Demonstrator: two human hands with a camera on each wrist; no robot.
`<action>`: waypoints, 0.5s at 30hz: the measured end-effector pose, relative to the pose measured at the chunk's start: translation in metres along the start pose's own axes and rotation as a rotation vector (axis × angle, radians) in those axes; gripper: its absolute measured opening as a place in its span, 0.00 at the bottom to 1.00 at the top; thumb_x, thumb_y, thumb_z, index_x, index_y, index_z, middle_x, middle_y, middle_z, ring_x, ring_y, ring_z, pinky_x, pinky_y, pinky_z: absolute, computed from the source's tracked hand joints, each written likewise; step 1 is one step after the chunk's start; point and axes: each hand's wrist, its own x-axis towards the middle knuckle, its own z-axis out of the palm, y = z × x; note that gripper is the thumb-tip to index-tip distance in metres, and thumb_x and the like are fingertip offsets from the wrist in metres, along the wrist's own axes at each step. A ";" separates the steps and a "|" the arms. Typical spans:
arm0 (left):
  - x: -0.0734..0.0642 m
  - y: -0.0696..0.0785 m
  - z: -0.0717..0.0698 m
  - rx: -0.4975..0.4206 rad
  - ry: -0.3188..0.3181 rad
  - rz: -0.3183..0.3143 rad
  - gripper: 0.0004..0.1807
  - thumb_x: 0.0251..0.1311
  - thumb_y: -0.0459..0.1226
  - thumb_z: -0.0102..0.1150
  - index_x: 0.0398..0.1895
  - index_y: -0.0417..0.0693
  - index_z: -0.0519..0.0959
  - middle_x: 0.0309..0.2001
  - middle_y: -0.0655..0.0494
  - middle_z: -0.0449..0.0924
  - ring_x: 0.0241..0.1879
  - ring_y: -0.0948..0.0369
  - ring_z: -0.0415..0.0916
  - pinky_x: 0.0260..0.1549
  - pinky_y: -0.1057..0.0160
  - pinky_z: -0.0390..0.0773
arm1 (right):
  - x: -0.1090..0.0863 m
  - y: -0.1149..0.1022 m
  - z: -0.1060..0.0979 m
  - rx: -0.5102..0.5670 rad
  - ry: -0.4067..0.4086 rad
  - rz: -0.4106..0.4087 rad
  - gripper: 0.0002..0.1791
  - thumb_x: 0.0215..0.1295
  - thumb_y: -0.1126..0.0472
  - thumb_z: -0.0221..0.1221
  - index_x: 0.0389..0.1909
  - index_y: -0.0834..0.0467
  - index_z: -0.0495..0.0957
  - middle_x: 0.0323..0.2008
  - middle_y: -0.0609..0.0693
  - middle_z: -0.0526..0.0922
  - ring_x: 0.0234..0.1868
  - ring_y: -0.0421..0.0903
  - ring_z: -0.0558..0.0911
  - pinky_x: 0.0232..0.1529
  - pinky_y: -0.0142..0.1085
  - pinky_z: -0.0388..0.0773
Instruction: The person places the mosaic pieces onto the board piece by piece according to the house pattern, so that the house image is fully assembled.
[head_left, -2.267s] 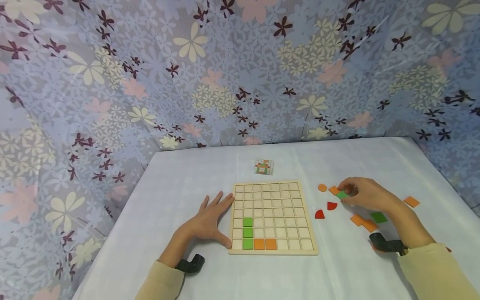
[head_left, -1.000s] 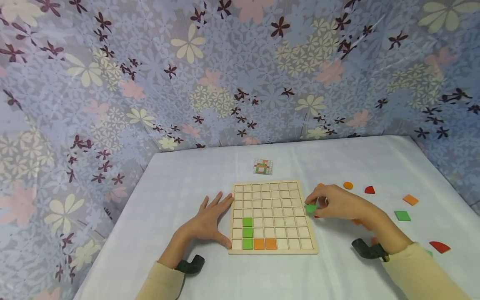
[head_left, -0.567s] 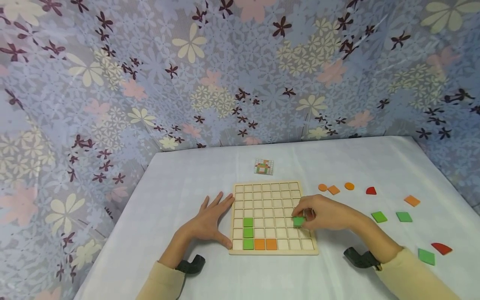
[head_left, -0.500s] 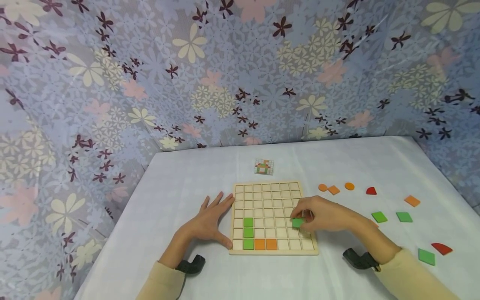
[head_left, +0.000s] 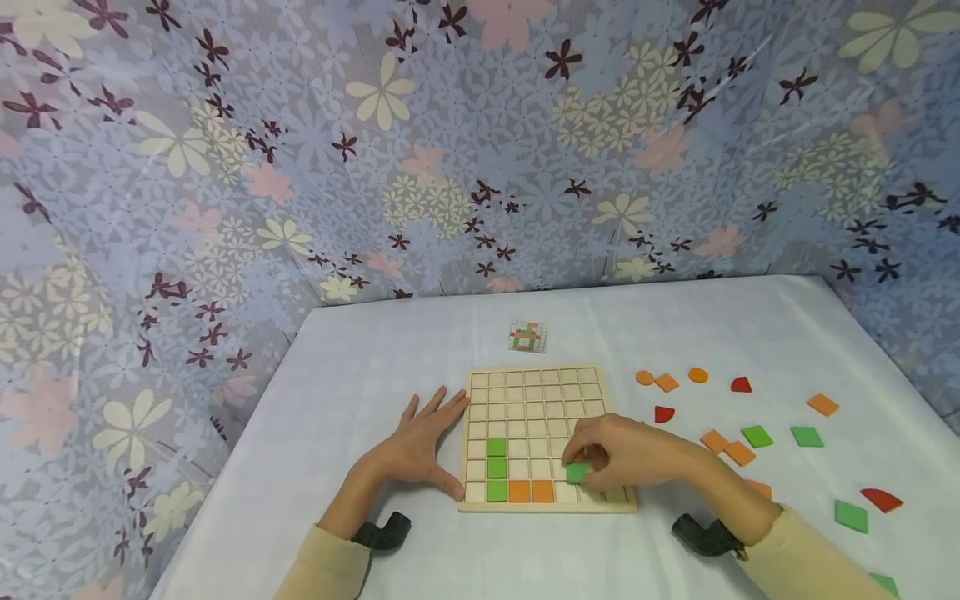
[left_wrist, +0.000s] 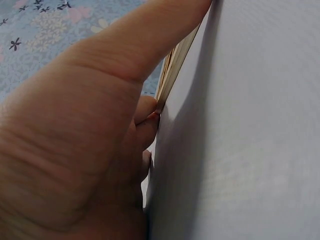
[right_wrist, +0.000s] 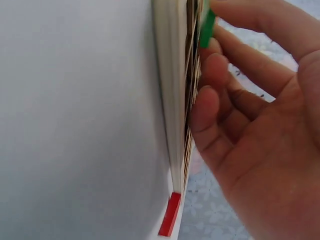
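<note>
My right hand (head_left: pixel 626 450) pinches a green square tile (head_left: pixel 577 472) between thumb and fingers, close over the lower right of a wooden grid board (head_left: pixel 516 394). In the right wrist view the same green tile (right_wrist: pixel 207 31) shows edge-on at the fingertips, right by the board's surface. Spread along the board's left edge, my left hand (head_left: pixel 408 446) touches it with thumb and fingertips. The board's bottom row holds a green tile (head_left: pixel 497 491) and two orange tiles (head_left: pixel 519 491). Above that green one, two more green tiles (head_left: pixel 497 458) continue the column.
A small pattern card (head_left: pixel 528 336) lies behind the board. Loose pieces are scattered on the white cloth to the right: orange squares (head_left: pixel 740 453), orange discs (head_left: pixel 698 375), red quarter-rounds (head_left: pixel 664 413) and green squares (head_left: pixel 851 516). A floral curtain (head_left: pixel 480 150) hangs behind the table.
My right hand has picked up a green tile from among the loose pieces and carried it left and toward me, over the board's lower right. The left hand has stayed at the board's edge.
</note>
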 end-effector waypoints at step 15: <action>0.000 0.002 -0.001 0.005 -0.010 -0.008 0.78 0.18 0.78 0.63 0.78 0.56 0.43 0.76 0.62 0.39 0.74 0.54 0.30 0.67 0.44 0.26 | 0.002 -0.011 0.014 -0.037 -0.005 -0.038 0.14 0.54 0.61 0.68 0.41 0.43 0.83 0.31 0.39 0.78 0.27 0.35 0.73 0.28 0.28 0.74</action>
